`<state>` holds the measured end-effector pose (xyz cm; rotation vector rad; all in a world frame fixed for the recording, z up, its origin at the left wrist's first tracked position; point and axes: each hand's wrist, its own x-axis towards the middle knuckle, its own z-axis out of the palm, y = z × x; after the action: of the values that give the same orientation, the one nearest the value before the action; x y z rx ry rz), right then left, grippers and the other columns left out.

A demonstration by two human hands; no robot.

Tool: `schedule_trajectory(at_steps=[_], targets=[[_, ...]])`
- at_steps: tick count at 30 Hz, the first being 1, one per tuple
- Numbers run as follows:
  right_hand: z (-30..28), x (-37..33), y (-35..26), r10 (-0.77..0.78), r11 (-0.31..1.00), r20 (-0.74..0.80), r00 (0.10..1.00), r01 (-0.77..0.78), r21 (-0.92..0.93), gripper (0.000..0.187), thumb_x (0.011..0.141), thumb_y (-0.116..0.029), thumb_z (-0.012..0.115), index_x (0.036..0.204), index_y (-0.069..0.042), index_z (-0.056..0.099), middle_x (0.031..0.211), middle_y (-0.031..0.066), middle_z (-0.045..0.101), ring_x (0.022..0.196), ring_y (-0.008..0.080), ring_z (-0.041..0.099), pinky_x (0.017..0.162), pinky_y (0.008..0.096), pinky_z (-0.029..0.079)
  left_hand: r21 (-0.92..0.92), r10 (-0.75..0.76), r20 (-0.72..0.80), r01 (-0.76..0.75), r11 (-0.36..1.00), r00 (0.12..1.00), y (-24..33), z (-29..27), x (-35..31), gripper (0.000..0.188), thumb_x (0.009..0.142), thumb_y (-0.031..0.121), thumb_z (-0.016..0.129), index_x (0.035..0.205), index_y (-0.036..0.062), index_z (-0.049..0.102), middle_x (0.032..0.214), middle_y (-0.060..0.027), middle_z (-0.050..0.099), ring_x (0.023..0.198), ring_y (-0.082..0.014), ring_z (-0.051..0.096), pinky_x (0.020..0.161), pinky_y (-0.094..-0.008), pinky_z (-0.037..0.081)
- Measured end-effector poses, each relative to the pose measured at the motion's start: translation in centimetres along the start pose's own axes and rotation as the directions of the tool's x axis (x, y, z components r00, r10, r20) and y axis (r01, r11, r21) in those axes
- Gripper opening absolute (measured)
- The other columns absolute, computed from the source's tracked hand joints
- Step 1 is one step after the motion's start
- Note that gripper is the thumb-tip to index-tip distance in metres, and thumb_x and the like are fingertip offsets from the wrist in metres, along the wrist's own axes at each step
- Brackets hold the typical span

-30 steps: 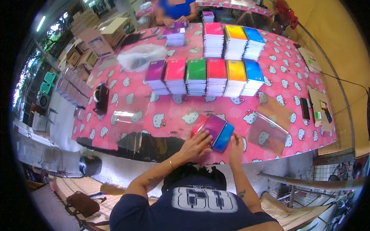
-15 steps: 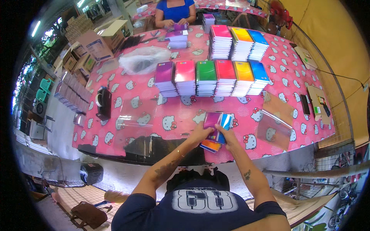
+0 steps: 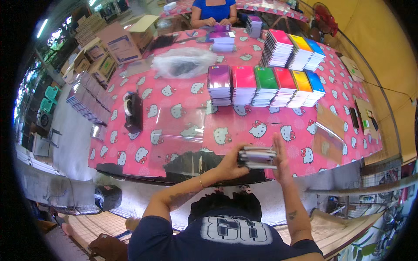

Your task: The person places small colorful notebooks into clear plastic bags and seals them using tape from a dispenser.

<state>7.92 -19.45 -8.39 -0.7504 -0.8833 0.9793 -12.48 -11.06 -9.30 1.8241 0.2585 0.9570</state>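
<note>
A small stack of notebooks (image 3: 258, 157) is held up over the table's near edge, its page edges showing and slightly blurred. My left hand (image 3: 233, 163) grips it from the left side. On the other side my right hand (image 3: 281, 158) is held upright and flat along the stack, fingers stretched; whether the palm presses on it is hard to see. Beyond stands a row of spiral notebook piles: purple (image 3: 219, 78), pink (image 3: 244, 78), green (image 3: 265, 78), red (image 3: 286, 78), yellow (image 3: 301, 80) and blue (image 3: 315, 81). Farther back are more piles, one topped in pink (image 3: 281, 38).
Clear plastic sheets (image 3: 180, 124) lie on the pink patterned tablecloth (image 3: 235, 124), near a black tape dispenser (image 3: 133, 114). A crumpled plastic bag (image 3: 183, 63) lies farther back. Across the table a person in blue (image 3: 214, 12) handles purple notebooks. Cardboard boxes (image 3: 124, 45) stand left.
The notebooks, earlier fanned out on the table with covers up, are now gathered into one stack and turned edge-on. My right hand has flattened beside it. The view has shifted.
</note>
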Motion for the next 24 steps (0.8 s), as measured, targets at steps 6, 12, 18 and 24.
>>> schedule_trajectory(at_steps=[6, 12, 18, 24], targets=[[0.9, -4.5, 8.0, 0.142, 0.925, -0.099, 0.985, -0.167, -0.342, 0.115, 0.067, -0.034, 0.094, 0.155, -0.005, 0.025, 0.145, 0.0147, 0.043, 0.134, 0.0273, 0.045, 0.113, 0.0413, 0.036, -0.192, -0.299, -0.031, 0.288, 0.938, 0.954, -3.2, 1.1, -2.4, 0.088, 0.075, 0.011, 0.076, 0.147, 0.0055, 0.026, 0.134, -0.0137, 0.046, 0.132, -0.0241, 0.044, 0.111, -0.0392, 0.036], [1.1, -3.8, 7.1, 0.081, 0.958, -0.098, 0.992, -0.105, -0.266, 0.115, 0.065, -0.032, 0.095, 0.153, -0.004, 0.026, 0.142, 0.0134, 0.043, 0.13, 0.0255, 0.048, 0.111, 0.0411, 0.04, -0.266, -0.285, -0.013, 0.271, 0.925, 0.958, -2.2, 0.8, -2.2, 0.093, 0.077, 0.017, 0.08, 0.149, 0.0063, 0.022, 0.138, -0.0161, 0.042, 0.133, -0.0261, 0.043, 0.113, -0.0407, 0.034], [1.5, -4.6, 7.4, 0.088, 0.956, -0.073, 0.993, -0.105, -0.273, 0.102, 0.066, -0.03, 0.095, 0.144, -0.004, 0.035, 0.134, 0.0116, 0.048, 0.123, 0.0235, 0.051, 0.105, 0.0385, 0.044, -0.028, -0.307, -0.011, 0.307, 0.951, 0.952, -3.9, 1.3, -3.3, 0.091, 0.073, 0.018, 0.086, 0.143, 0.0041, 0.029, 0.129, -0.0154, 0.051, 0.122, -0.0244, 0.053, 0.104, -0.0388, 0.045], [-0.2, -3.7, 7.1, 0.023, 0.837, 0.126, 0.992, 0.05, -0.545, 0.09, 0.065, -0.017, 0.096, 0.134, -0.006, 0.04, 0.123, 0.0092, 0.054, 0.116, 0.0216, 0.055, 0.102, 0.0381, 0.046, 0.048, -0.37, 0.139, 0.367, 0.929, 0.918, -2.4, -0.6, -2.4, 0.093, 0.07, 0.023, 0.089, 0.142, 0.0014, 0.034, 0.13, -0.0179, 0.054, 0.124, -0.0282, 0.054, 0.105, -0.041, 0.043]])
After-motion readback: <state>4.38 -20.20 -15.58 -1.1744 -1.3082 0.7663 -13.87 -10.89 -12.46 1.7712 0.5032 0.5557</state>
